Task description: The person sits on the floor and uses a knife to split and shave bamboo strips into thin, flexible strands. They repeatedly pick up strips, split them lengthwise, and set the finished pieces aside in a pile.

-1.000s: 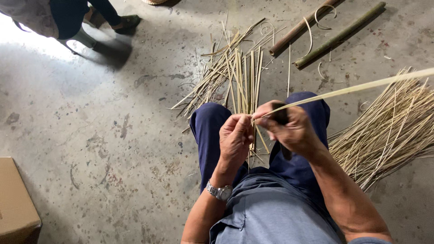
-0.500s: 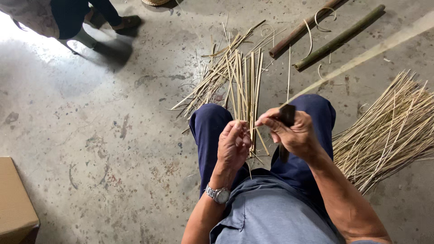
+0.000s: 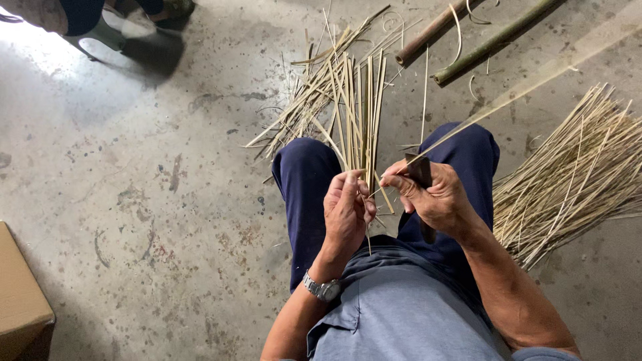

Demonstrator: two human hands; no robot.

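In the head view, one package is seen: a plain brown cardboard box (image 3: 21,307) at the lower left edge, cut off by the frame, with no label or sign visible on it

Two hands are counted. The left hand (image 3: 346,210) is raised over the lap, its fingers closed together on the near end of a thin pale bamboo strip (image 3: 528,83); a silver wristwatch (image 3: 323,289) is worn on that wrist. The right hand (image 3: 435,197) is clamped around a dark-handled knife (image 3: 421,175), the handle gripped in the fist and the forefinger laid forward along the top. The strip is met by the knife just beside the left fingertips and runs from there up to the right, blurred, across the floor toward the top right corner

A small bunch of flat split bamboo slats (image 3: 358,113) is held upright between the dark blue trousered knees (image 3: 304,180). A loose fan of thinner slivers (image 3: 314,100) lies on the grey concrete floor (image 3: 134,200) behind it. A large heap of pale bamboo strips (image 3: 575,174), too many to count, is spread at the right. Two round bamboo poles are counted at the top: a brownish one (image 3: 435,30) and a green one (image 3: 498,41), side by side. Another person's shoes (image 3: 144,17) are seen at the top left
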